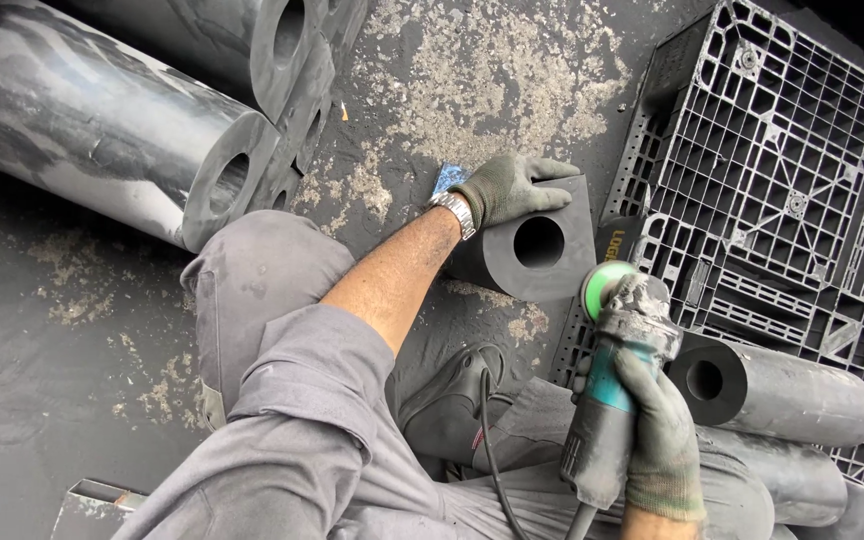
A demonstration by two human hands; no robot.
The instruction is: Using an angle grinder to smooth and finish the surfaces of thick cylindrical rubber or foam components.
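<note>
The left hand [508,188], in a grey glove, lies on top of a short black block with a round hole [532,245], fingers spread and pressed flat on it. The block sits on the dusty floor [472,80], just beside a black plastic pallet [792,170]. The right hand [660,440], gloved too, has its fingers wrapped tight around a hand grinder [612,370]. Its green round pad [604,285] hangs near the block's holed face but does not touch it.

I think the rubbing of this block has not started yet, or is on a break (no dust is flying). More black tubes lie at the top left [122,130] and beside the right knee [782,395]. I cannot tell which are done. The grinder's cord [492,450] runs out of the picture, and a small blue thing [448,180] behind the wrist is hard to make out.
</note>
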